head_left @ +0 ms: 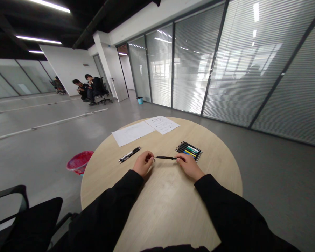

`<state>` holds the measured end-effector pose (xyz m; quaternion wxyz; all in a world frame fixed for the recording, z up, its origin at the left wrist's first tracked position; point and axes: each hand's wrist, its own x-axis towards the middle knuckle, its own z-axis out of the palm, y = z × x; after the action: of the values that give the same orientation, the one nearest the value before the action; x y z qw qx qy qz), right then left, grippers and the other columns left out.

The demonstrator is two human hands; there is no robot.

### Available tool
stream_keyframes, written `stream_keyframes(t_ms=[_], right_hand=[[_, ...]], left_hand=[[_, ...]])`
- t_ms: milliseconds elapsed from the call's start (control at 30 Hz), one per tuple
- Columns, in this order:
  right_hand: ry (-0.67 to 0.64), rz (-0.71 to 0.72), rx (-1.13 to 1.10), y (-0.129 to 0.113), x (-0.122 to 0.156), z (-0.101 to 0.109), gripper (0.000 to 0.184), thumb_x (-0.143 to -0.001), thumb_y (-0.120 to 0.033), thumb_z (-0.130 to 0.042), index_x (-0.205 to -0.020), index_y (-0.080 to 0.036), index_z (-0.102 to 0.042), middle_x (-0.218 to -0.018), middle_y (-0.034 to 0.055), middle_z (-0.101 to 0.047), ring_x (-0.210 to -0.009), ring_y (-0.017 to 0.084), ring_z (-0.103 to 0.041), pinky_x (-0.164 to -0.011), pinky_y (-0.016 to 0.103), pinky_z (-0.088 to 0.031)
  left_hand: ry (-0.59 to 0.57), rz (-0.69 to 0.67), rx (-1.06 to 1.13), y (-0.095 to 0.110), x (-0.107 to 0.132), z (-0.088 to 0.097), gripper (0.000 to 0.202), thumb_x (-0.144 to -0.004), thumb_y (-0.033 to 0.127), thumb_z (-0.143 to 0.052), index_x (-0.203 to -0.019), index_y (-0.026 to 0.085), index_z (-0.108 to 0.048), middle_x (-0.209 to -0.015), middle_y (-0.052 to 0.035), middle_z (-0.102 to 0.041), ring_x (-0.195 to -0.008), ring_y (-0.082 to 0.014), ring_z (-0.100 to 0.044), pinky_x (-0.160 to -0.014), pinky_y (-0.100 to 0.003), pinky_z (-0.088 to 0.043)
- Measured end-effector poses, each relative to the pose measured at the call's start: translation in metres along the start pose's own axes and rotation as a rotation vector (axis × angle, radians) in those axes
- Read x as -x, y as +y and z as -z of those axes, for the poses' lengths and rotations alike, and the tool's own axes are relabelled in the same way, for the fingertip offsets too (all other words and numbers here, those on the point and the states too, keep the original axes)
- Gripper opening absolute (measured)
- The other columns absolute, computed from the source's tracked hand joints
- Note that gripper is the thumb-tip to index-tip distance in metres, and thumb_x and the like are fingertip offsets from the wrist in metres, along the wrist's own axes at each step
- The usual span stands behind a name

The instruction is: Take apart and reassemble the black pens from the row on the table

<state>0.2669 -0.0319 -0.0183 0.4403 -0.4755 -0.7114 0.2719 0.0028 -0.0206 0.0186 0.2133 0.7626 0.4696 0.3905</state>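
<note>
A black pen (166,158) is held level just above a round wooden table (168,203), with its right end gripped in the closed fingers of the right hand (190,166). The left hand (144,163) is curled, and its fingertips are turned toward the pen's left tip, just beside it. A small bright speck (154,159) is seen there, but it is too small to be identified, and whether anything is gripped by the left hand cannot be told. Both wrists are covered by black sleeves (112,206).

A bundle of colored pens (189,151) is laid just beyond the right hand, and a pair of black pens (129,154) is laid to the left of the left hand. Two paper sheets (133,133) (162,124) are placed near the far edge of the table.

A red wastebasket (80,162) is seen on the floor to the left, and a black chair (26,217) is seen at the lower left. Two seated people (88,87) are seen in the distance, by a glass partition with blinds (225,59).
</note>
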Motion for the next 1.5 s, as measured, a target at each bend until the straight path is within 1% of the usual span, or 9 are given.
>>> stream_keyframes(t_ms=[267,500,867,1067,1167,1267,1400,1500], right_hand=[[-0.006,0.014,0.012,0.000,0.000,0.000,0.021,-0.085,-0.023,-0.053,-0.093,-0.019,-0.072,-0.096,0.0058,-0.073,-0.089,0.021,-0.063,-0.084,0.033,-0.046],[-0.004,0.006,0.010,-0.001,0.001,0.000,0.021,-0.085,-0.022,-0.053,-0.094,-0.019,-0.072,-0.097,0.0057,-0.073,-0.090,0.021,-0.064,-0.085,0.033,-0.046],[-0.017,-0.001,0.009,-0.005,0.001,0.001,0.021,-0.085,-0.023,-0.053,-0.093,-0.020,-0.072,-0.095,0.0051,-0.073,-0.089,0.021,-0.064,-0.084,0.033,-0.047],[-0.008,0.002,0.010,-0.002,0.001,0.000,0.021,-0.085,-0.023,-0.053,-0.093,-0.020,-0.072,-0.098,0.0057,-0.073,-0.091,0.021,-0.064,-0.085,0.033,-0.046],[0.001,0.003,0.014,0.000,0.001,0.000,0.021,-0.085,-0.023,-0.053,-0.094,-0.020,-0.072,-0.098,0.0059,-0.073,-0.091,0.021,-0.064,-0.086,0.034,-0.046],[0.009,0.002,0.010,0.000,0.001,-0.001,0.021,-0.085,-0.023,-0.052,-0.094,-0.020,-0.072,-0.097,0.0058,-0.073,-0.091,0.022,-0.064,-0.086,0.034,-0.046],[0.014,0.001,0.007,0.000,0.000,0.000,0.022,-0.086,-0.023,-0.052,-0.095,-0.019,-0.072,-0.098,0.0064,-0.073,-0.092,0.022,-0.064,-0.086,0.035,-0.047],[0.017,-0.003,0.011,0.000,0.000,0.000,0.022,-0.086,-0.023,-0.052,-0.094,-0.019,-0.072,-0.096,0.0062,-0.073,-0.090,0.022,-0.064,-0.085,0.034,-0.047]], left_hand=[[-0.020,0.001,-0.007,0.004,0.001,-0.001,0.014,-0.083,0.029,-0.054,-0.080,0.018,-0.061,-0.071,-0.0015,-0.061,-0.063,-0.0141,-0.052,-0.060,-0.026,-0.042],[-0.058,-0.008,0.007,0.000,0.001,-0.002,0.014,-0.085,0.029,-0.053,-0.083,0.018,-0.061,-0.075,-0.0024,-0.062,-0.066,-0.0146,-0.053,-0.063,-0.027,-0.043],[-0.058,-0.001,0.011,0.002,0.001,-0.002,0.015,-0.084,0.032,-0.054,-0.082,0.018,-0.060,-0.072,-0.0010,-0.059,-0.063,-0.0139,-0.051,-0.060,-0.026,-0.042],[-0.057,-0.005,0.018,-0.004,0.002,-0.004,0.015,-0.084,0.031,-0.057,-0.090,0.018,-0.060,-0.076,-0.0015,-0.061,-0.063,-0.0132,-0.054,-0.060,-0.026,-0.045],[-0.060,-0.028,-0.031,-0.007,0.002,-0.005,0.016,-0.084,0.030,-0.057,-0.095,0.018,-0.060,-0.082,-0.0029,-0.062,-0.067,-0.0140,-0.057,-0.062,-0.027,-0.047],[-0.071,-0.063,-0.147,-0.010,0.002,-0.004,0.018,-0.084,0.027,-0.055,-0.099,0.019,-0.059,-0.085,-0.0031,-0.061,-0.068,-0.0148,-0.055,-0.066,-0.030,-0.048],[-0.074,-0.098,-0.322,-0.014,0.002,-0.003,0.015,-0.083,0.026,-0.055,-0.097,0.019,-0.060,-0.087,-0.0047,-0.060,-0.078,-0.0195,-0.056,-0.074,-0.034,-0.047],[-0.099,-0.085,-0.381,-0.016,0.002,-0.002,0.015,-0.082,0.027,-0.057,-0.094,0.019,-0.060,-0.089,-0.0059,-0.059,-0.081,-0.0215,-0.058,-0.074,-0.034,-0.047]])
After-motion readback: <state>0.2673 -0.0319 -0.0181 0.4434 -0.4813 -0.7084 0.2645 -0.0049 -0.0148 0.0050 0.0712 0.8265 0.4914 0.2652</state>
